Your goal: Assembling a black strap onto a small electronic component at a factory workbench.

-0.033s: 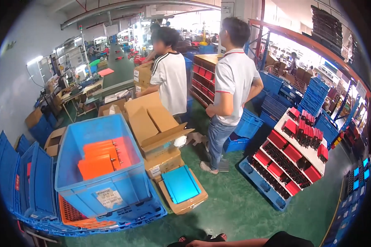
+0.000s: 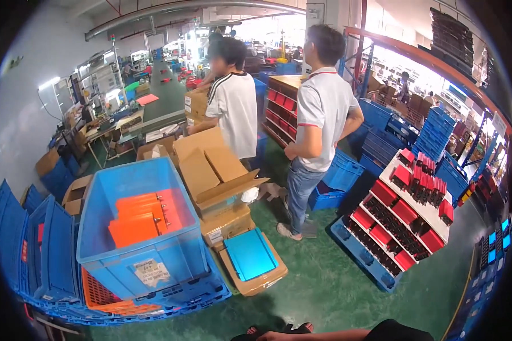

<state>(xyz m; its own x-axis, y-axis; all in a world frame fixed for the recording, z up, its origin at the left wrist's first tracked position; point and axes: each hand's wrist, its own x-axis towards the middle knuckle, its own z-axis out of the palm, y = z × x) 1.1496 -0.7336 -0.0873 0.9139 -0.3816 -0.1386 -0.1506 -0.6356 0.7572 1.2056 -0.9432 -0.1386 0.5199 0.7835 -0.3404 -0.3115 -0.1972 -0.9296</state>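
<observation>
At the lower edge my right forearm reaches in from the right, in a dark sleeve. Only part of my right hand [image 2: 273, 336] shows, low in front of my body, and its fingers are cut off by the edge. Nothing held can be made out in it. My left hand is out of view. Ahead and to the left stands a large blue crate [image 2: 136, 256] with several orange-red flat parts [image 2: 133, 227] inside. Beside it, bright blue flat sheets [image 2: 249, 254] lie on a cardboard box [image 2: 261, 286].
An open carton [image 2: 213, 162] tops stacked boxes. A person in white [image 2: 236, 113] stands behind it; another in a grey shirt [image 2: 324, 113] stands to the right. A tiered rack of red and black parts [image 2: 404, 210] rests on a blue pallet [image 2: 358, 256]. Blue crates [image 2: 341, 173] stand behind.
</observation>
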